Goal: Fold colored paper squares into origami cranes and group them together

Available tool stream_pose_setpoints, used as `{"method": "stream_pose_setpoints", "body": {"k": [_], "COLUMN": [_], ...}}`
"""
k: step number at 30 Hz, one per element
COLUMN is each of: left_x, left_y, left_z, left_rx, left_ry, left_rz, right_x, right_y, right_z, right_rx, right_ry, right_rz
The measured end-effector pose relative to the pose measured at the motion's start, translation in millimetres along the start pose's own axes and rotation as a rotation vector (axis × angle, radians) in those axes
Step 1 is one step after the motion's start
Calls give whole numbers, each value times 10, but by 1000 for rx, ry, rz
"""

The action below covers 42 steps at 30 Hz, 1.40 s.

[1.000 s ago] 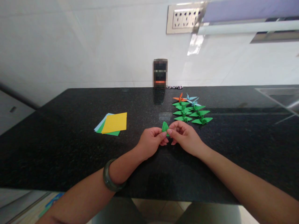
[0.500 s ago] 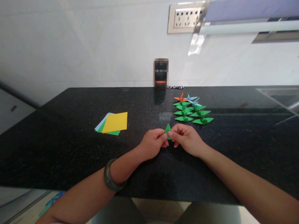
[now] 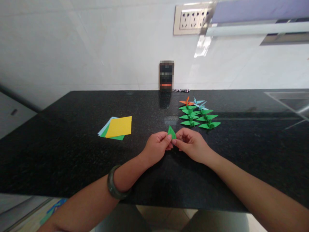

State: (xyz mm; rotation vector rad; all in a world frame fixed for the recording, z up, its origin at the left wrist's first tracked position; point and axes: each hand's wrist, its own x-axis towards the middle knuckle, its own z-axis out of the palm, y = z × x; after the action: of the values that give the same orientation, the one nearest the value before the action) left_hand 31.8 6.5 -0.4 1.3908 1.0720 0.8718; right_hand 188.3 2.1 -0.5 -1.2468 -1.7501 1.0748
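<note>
A small folded piece of green origami paper [image 3: 172, 131] points upward between my two hands, just above the dark counter. My left hand [image 3: 158, 145] pinches its lower left side with thumb and fingers. On the other side, my right hand [image 3: 191, 144] is closed on its lower right edge, thumb in front. The fingers cover the paper's bottom part. Beyond my right hand stand several folded paper cranes in two rows: green cranes [image 3: 209, 124] nearest, an orange crane [image 3: 187, 102] and light blue cranes [image 3: 201, 105] farther back.
Loose square sheets lie fanned at the left, a yellow sheet [image 3: 119, 127] on top of green and light blue ones. A blurred dark upright object [image 3: 166, 75] leans on the wall, with a beaded strap [image 3: 182, 90] beside it. The black counter [image 3: 72, 154] ends near my forearms.
The green folded paper has turned and shifted slightly to the left, showing a wider face. Both hands keep hold of it, my right fingers having moved a little along its edge.
</note>
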Motion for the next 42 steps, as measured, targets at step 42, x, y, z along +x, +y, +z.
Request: {"method": "stream_pose_setpoints", "body": {"k": [42], "left_x": [7], "left_y": [4], "left_z": [-24], "left_rx": [-317], "left_ry": [-30], "left_rz": [-84], "right_x": [2], "right_y": [-77], "right_z": [-34], "right_rx": [366], "right_ry": [-169], "right_rz": [123]}}
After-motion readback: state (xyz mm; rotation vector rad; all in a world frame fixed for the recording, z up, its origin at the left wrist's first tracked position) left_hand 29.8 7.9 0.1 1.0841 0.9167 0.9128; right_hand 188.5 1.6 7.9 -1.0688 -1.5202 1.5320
